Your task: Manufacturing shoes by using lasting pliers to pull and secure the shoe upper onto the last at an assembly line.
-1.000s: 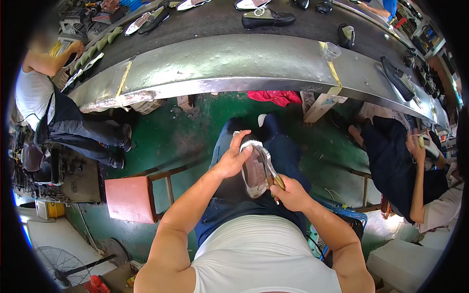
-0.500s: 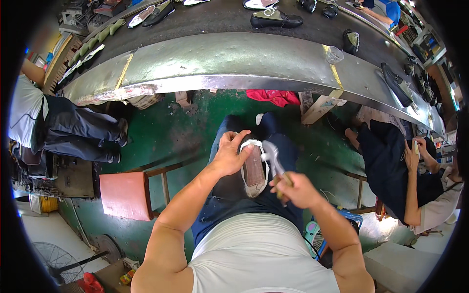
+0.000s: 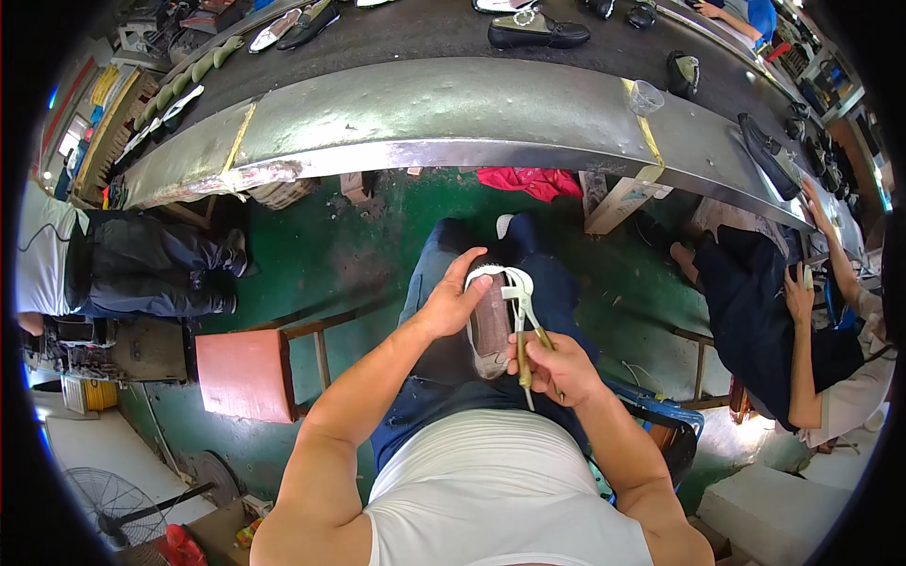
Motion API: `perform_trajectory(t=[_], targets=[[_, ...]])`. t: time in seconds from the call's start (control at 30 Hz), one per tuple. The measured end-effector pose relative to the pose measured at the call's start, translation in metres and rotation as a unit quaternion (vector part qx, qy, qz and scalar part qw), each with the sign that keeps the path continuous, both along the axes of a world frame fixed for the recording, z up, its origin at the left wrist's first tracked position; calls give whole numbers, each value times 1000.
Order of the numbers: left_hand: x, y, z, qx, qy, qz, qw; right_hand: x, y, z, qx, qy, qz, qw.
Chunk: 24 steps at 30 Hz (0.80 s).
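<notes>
On my lap lies an upturned shoe [image 3: 492,325] with a brown sole side and a white lining edge folded round it. My left hand [image 3: 455,302] is closed round its far left side, thumb pressing on the white edge near the toe. In my right hand [image 3: 562,366] is a pair of lasting pliers [image 3: 526,323] with brass-coloured handles spread apart. Their metal jaws touch the white edge at the shoe's right side near the toe; whether they pinch it I cannot tell. My fingers hide part of the handles.
Ahead runs a metal-edged bench [image 3: 396,108] with several dark loafers [image 3: 538,31] and a clear plastic cup [image 3: 645,97]. A pink-topped stool [image 3: 245,375] stands left, a fan [image 3: 104,505] lower left. Co-workers sit at left [image 3: 151,259] and right [image 3: 755,330]. Red cloth [image 3: 530,183] lies under the bench.
My right hand has turned the pliers more upright, and their jaws now sit at the shoe's white edge with handles spread. The co-worker at right has reached an arm to the bench.
</notes>
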<state>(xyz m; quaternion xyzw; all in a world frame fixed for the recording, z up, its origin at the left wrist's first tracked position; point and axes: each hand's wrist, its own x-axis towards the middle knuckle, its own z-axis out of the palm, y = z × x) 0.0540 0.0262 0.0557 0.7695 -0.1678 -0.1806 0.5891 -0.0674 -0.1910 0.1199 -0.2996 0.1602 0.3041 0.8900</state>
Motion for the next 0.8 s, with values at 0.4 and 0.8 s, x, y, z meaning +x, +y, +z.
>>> perform_trajectory(t=[0.4, 0.8], targets=[[6, -4, 6, 24, 45, -12, 999, 13, -10, 0, -110, -28, 55, 992], [10, -10, -7, 19, 27, 8, 999, 40, -23, -10, -256, -128, 155, 946]])
